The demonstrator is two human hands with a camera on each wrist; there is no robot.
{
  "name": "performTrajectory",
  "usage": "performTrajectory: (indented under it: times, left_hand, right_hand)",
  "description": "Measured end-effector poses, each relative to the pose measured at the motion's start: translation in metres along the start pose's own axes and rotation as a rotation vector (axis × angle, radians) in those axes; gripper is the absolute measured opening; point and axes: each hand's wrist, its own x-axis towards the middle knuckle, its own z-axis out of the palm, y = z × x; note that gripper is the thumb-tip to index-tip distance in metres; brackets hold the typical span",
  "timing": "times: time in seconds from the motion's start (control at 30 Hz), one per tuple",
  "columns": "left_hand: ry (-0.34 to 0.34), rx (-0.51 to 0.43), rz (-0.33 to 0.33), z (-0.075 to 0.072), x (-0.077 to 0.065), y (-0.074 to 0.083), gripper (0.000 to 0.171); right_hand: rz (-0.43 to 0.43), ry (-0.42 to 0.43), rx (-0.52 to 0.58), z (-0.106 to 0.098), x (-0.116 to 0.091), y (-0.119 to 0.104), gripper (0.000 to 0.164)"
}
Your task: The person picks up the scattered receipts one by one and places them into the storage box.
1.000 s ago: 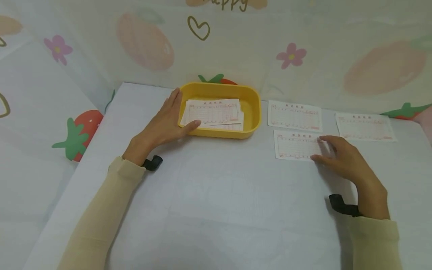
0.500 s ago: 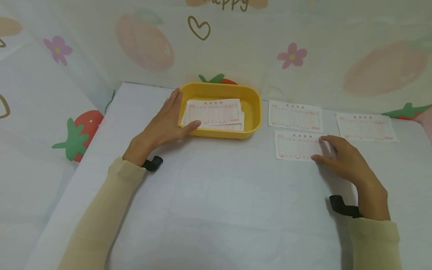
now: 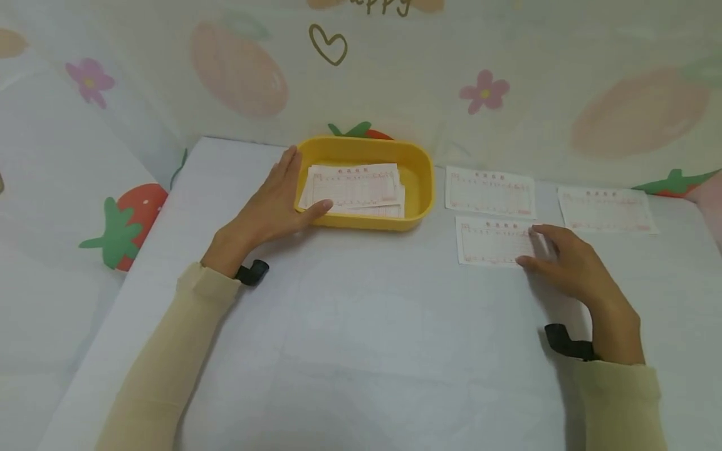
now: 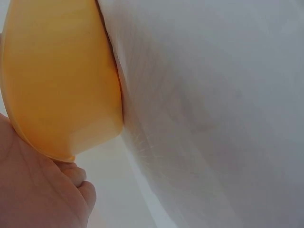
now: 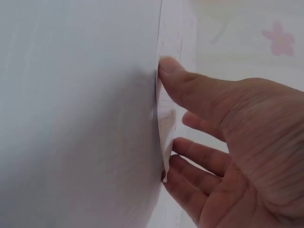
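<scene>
My left hand (image 3: 262,210) rests against the left end of a yellow plastic basket (image 3: 416,207), fingers extended along its side and thumb over the near rim. In the left wrist view the palm (image 4: 42,190) lies against the basket's rim. Several white receipt slips (image 3: 352,186) with red print are stacked loosely inside. Farther right, my right hand (image 3: 570,263) holds the right end of another receipt slip (image 3: 487,241) between thumb and fingers. The right wrist view shows that slip (image 5: 165,126) bowed at its end, the thumb on one edge and fingers at the other.
Two more receipt slips lie flat at the back: one slip (image 3: 491,193) just beyond the held one, another slip (image 3: 608,210) at the far right. The white-covered table (image 3: 361,332) meets a strawberry-and-flower patterned backdrop (image 3: 395,75) behind the basket.
The head view has shifted very slightly. Both hands, the basket and the slips keep their places relative to each other.
</scene>
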Motion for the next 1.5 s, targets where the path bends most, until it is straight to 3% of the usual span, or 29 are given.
performTrajectory:
  times: [0.23,0.5,1.07,1.33,1.5]
  left_hand:
    - [0.002,-0.010,-0.001,0.000,0.000,0.000,0.119]
    - [0.009,-0.013,0.012,0.002,0.002,-0.001,0.119]
    - [0.005,0.002,0.014,0.001,0.002,-0.002,0.119]
    - [0.004,-0.001,0.010,0.000,0.001,-0.001,0.120]
    - [0.009,0.000,0.010,-0.001,0.001,-0.001,0.120]
  right_hand:
    - [0.025,-0.004,-0.009,-0.001,-0.002,-0.004,0.091]
    - [0.026,0.010,-0.013,-0.001,-0.004,-0.002,0.088]
    - [0.036,-0.065,0.008,0.002,0.000,-0.002,0.097]
    - [0.019,0.046,-0.002,0.005,0.002,-0.006,0.095]
    - [0.053,0.114,0.019,0.007,0.001,-0.013,0.078]
